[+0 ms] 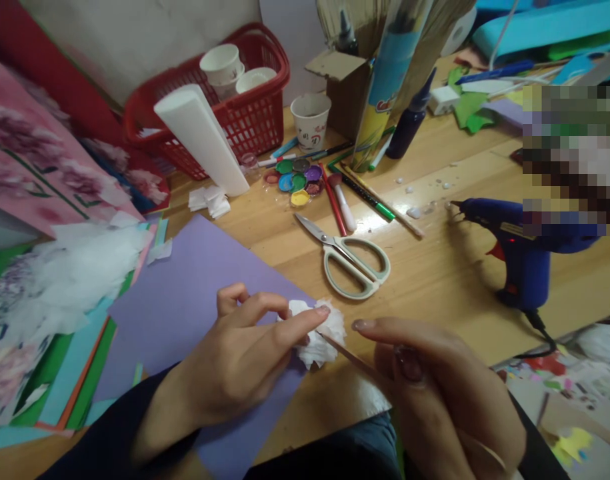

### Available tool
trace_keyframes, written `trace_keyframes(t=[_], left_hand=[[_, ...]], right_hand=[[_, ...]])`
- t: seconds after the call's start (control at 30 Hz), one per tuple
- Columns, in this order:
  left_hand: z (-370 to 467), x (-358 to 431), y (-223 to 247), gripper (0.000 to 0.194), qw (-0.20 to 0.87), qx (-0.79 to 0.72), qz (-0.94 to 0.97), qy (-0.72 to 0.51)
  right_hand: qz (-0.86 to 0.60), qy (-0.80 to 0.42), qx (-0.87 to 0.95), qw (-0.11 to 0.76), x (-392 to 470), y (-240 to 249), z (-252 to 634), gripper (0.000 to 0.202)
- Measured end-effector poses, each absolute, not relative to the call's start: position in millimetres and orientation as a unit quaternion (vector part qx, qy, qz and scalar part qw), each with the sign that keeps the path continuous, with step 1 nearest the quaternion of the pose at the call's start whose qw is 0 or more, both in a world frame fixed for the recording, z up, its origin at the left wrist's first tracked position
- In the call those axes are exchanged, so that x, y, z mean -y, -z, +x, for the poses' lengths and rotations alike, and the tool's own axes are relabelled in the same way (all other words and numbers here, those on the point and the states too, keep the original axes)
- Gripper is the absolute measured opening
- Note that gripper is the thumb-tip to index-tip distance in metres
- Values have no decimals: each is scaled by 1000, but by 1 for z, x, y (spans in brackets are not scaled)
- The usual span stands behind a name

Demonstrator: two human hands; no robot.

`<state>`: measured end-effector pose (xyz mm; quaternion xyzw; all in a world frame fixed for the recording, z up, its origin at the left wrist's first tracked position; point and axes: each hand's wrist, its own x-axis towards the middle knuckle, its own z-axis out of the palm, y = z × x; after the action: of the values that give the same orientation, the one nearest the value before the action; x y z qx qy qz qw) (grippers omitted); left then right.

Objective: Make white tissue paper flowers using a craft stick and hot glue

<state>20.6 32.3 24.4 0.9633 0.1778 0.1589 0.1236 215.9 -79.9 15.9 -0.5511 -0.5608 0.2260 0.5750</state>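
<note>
Right hand (445, 387) looms nearest the camera, low on the right, fingers closed around a slim stick (357, 360) whose tip points left, straight at the crumpled white paper (325, 350). That paper sits just left of the right hand's fingertips and right under the left hand (239, 353). Left index finger stretches across its top, touching it; whether the thumb pinches from below, I cannot tell, as it's hidden.

Paper overlaps the right corner of the purple sheet (185, 293) in view, with the wooden table (445, 293) showing beyond it.

Now the edges! Table's near edge runs close by the white paper, passes behind the right hand and climbs to the right, where the glue gun's cord (537, 323) crosses it. Far side: scissors (335, 245) lie just beyond the paper, blades pointing far left. Glue gun (527, 267) stands well off to the right, and a broad stretch of wood runs between the two. On the left it's tighter, with stacked coloured paper (87, 360) right beside the purple sheet.
</note>
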Motion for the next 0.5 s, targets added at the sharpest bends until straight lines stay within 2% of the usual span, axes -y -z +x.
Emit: trace_keyframes(t=[0.1,0.17,0.3,0.5], left_hand=[[13,-36,-36,58,145,-200,953,-177],[7,-37,-44,60,146,-225,945,-188],[-7,-37,-46,53,134,-244,939,-202],[-30,-42,-41,38,87,-230,946,-213]], right_hand=[[-524,-224,596,566,79,-18,213,45],[-548,-200,567,582,80,-18,207,39],[-603,-137,491,613,82,-16,194,25],[-630,-103,460,617,80,-17,182,23]])
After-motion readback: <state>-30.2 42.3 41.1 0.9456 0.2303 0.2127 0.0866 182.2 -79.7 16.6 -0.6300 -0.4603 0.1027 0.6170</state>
